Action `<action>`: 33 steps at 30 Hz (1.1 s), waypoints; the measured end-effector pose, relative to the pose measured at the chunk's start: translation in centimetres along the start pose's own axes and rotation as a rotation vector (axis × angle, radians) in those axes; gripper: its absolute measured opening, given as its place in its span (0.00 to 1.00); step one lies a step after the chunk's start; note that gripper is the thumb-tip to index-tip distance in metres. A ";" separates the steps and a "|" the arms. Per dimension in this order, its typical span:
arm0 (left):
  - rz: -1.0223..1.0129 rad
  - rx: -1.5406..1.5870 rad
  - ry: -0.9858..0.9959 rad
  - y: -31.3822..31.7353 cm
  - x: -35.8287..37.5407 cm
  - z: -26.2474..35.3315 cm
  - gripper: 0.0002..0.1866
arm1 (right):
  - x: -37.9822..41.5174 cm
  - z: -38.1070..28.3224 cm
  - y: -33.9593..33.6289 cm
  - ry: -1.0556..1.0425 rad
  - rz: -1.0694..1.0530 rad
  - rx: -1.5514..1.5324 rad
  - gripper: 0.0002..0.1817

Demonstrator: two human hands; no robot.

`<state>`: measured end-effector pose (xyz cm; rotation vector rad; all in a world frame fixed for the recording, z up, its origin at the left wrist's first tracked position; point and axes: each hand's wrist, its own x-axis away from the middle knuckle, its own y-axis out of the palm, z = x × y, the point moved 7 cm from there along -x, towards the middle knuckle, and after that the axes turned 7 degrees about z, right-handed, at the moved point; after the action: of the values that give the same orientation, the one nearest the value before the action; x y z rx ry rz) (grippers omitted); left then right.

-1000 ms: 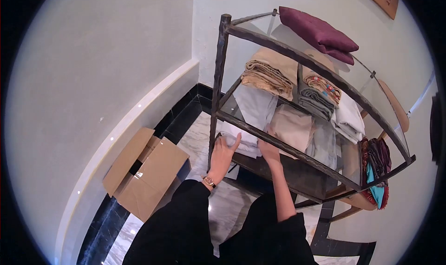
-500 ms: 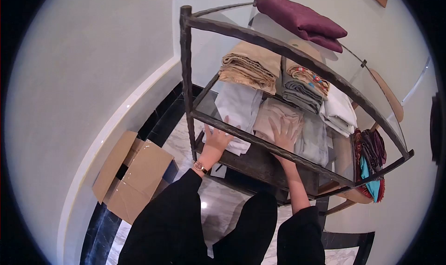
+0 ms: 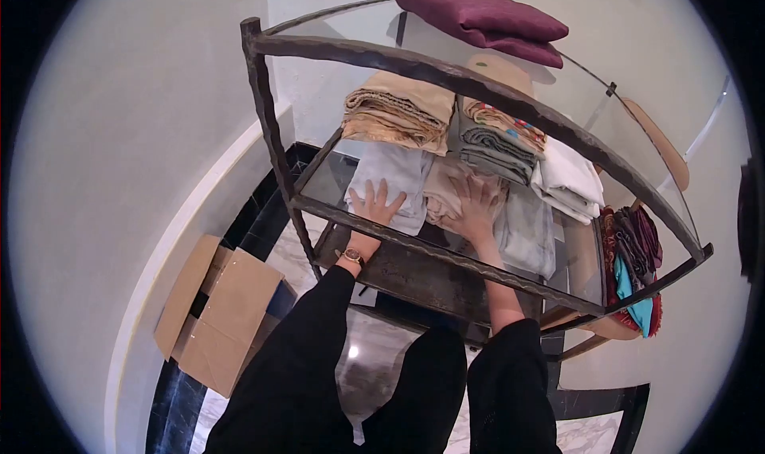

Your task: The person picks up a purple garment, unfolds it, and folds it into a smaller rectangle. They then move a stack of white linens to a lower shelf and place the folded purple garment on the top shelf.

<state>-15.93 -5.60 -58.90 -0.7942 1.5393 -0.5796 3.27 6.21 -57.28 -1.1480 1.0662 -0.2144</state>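
Observation:
My left hand (image 3: 374, 209) lies with fingers spread on a folded white cloth (image 3: 390, 171) on the rack's middle glass shelf. On a folded beige-pink cloth (image 3: 446, 185) beside it rests my right hand (image 3: 472, 211), its fingers also spread. A folded pale grey cloth (image 3: 526, 235) lies just right of that hand. Behind the two hands stand a stack of tan folded cloths (image 3: 398, 113) and a stack of grey folded cloths (image 3: 498, 151) with a patterned one on top. Folded white cloths (image 3: 570, 179) sit at the right.
The dark metal rack (image 3: 430, 251) has a front bar crossing over my forearms. A folded maroon cloth (image 3: 482, 16) lies on its top glass. An open cardboard box (image 3: 231, 318) is on the floor at left. Coloured scarves (image 3: 633, 267) hang at right, by a wooden chair (image 3: 657, 143).
Both hands have moved further in over the shelf. The white cloth, which hung past the front bar, now sits farther back under my left hand. The view has shifted slightly.

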 end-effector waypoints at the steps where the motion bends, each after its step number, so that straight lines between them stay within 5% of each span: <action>1: 0.008 -0.029 -0.004 0.5 -0.1 0.2 0.33 | -0.3 0.0 -0.2 0.032 -0.054 0.031 0.59; 10: -0.058 -0.190 -0.073 2.6 0.1 1.3 0.26 | -0.1 -2.8 -3.3 0.063 0.058 0.146 0.57; 16: -0.077 -0.372 -0.041 0.3 1.6 4.1 0.29 | 6.7 -5.4 0.8 -0.106 0.176 0.525 0.41; 17: -0.240 -0.146 0.044 0.6 2.7 5.4 0.29 | 8.0 -8.2 -3.8 -0.186 0.236 0.441 0.38; 18: -0.407 0.082 0.134 -0.3 4.2 7.0 0.30 | 9.3 -10.1 -7.2 -0.133 0.019 0.276 0.37; 20: -0.445 0.323 0.340 -11.0 6.0 10.0 0.27 | 13.5 -12.9 -13.0 -0.260 -0.039 0.103 0.36; 22: -0.800 0.654 0.630 -23.0 4.9 11.7 0.21 | 15.5 -15.9 -21.0 -0.431 -0.092 -0.138 0.35; 24: -0.950 0.946 0.680 -35.0 1.5 11.0 0.16 | 16.1 -17.7 -26.6 -0.546 -0.062 -0.173 0.33; 26: -0.464 1.162 0.514 -43.0 -4.7 7.7 0.10 | 15.6 -18.9 -31.2 -0.628 0.037 -0.299 0.32; 27: -0.044 1.126 0.515 -45.4 -7.6 6.0 0.07 | 15.3 -19.3 -33.0 -0.656 0.036 -0.319 0.32; 28: 0.008 1.119 0.325 -46.6 -10.7 4.3 0.09 | 14.8 -19.8 -34.7 -0.684 0.036 -0.340 0.31; 29: 0.259 0.827 0.450 -47.7 -13.4 3.2 0.11 | 14.5 -20.2 -36.0 -0.716 0.038 -0.359 0.31; 33: 0.121 0.174 0.309 -38.8 -21.9 -0.9 0.32 | 15.0 -21.6 -38.0 -0.806 -0.010 -0.414 0.31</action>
<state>-10.54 -13.58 -15.41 -0.4907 1.7769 -0.7611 8.01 -33.94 -34.98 -1.4276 0.3851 0.4579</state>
